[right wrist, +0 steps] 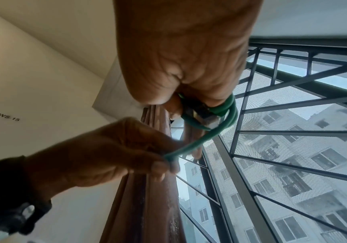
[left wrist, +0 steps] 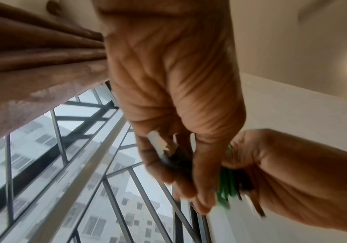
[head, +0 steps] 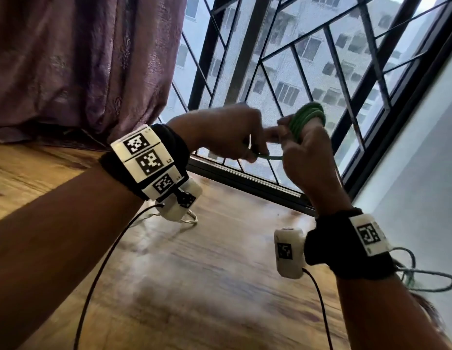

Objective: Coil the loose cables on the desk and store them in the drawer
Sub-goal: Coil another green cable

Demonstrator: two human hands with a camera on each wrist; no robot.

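Observation:
Both hands are raised above the wooden desk [head: 220,261] in front of the window. My right hand [head: 299,145] grips a green cable coil [head: 308,116] of several loops wound round its fingers. In the right wrist view the coil [right wrist: 228,108] sits in the right hand [right wrist: 189,102], with a plug end [right wrist: 209,122] sticking out. My left hand [head: 255,150] pinches the free strand [head: 269,157] just left of the coil; the right wrist view shows the left hand [right wrist: 166,162] pinching this strand [right wrist: 197,143]. In the blurred left wrist view, green loops [left wrist: 226,185] lie between my left hand [left wrist: 191,185] and my right hand [left wrist: 293,172]. No drawer is in view.
Loose loops of green cable [head: 432,282] hang behind my right wrist at the desk's right edge. A white cable [head: 191,220] lies on the desk under my left wrist. A purple curtain [head: 81,66] hangs at the back left, and a barred window [head: 308,59] lies straight ahead.

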